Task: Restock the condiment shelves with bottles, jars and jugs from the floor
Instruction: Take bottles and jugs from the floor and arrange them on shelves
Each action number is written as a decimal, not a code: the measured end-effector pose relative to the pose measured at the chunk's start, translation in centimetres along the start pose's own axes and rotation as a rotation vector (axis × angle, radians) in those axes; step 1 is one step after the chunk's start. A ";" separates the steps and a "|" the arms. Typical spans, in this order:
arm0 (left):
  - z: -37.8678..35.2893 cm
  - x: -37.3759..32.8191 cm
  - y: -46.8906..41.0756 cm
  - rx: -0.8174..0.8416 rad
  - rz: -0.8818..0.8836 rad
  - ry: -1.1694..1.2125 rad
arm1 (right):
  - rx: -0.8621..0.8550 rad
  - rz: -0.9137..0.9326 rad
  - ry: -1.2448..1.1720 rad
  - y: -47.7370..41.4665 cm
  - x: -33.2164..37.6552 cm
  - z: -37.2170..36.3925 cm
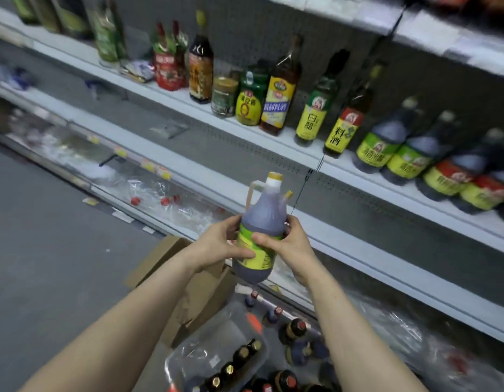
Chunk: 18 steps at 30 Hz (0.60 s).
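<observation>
Dark-sauce jug (263,213) w/ yellow cap & green-yellow label was held mid-air in front of the lower shelves, above the floor stock. Its long axis ran near vertical, cap up, top leaning slightly right, handle on the left side. Left hand (218,246) & right hand (287,243) each had a grip curled round the jug's label band, thumbs in front. Similar jugs (383,142) stood at right on a white shelf (233,128). Below: grey floor (47,250), open cardboard box (200,295), clear bin (216,335) of bottles.

Grey floor (47,250), white shelves (211,171), perforated backing (259,154)
</observation>
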<state>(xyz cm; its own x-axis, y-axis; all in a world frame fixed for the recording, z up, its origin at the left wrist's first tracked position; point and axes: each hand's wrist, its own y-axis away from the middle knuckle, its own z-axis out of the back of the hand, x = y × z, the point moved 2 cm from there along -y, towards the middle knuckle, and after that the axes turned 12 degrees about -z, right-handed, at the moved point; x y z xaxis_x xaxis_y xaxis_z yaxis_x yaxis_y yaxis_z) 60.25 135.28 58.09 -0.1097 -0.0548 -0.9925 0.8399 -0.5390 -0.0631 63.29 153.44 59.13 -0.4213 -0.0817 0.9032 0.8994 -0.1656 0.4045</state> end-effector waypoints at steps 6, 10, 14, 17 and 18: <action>-0.4 -5.6 -2.1 0.046 -0.119 -0.011 | -0.019 0.076 -0.081 1.7 5.2 3.0; -1.0 -7.8 -3.4 0.041 -0.150 0.011 | -0.030 0.129 -0.111 2.3 7.4 4.6; -1.7 -9.9 -4.7 0.057 -0.167 0.029 | -0.042 0.179 -0.121 2.7 9.3 6.2; -2.6 -11.1 -5.7 0.077 -0.179 0.089 | -0.036 0.206 -0.135 2.8 10.6 7.5; -3.0 -11.4 -6.0 0.085 -0.183 0.112 | -0.034 0.214 -0.141 2.8 10.9 7.9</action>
<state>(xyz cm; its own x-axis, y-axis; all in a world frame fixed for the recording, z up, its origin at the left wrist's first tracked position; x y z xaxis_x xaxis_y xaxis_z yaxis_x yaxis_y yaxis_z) 58.08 141.64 69.45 -0.1921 0.1413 -0.9712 0.7631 -0.6008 -0.2383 62.14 159.83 71.27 -0.1992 0.0186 0.9798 0.9609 -0.1927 0.1991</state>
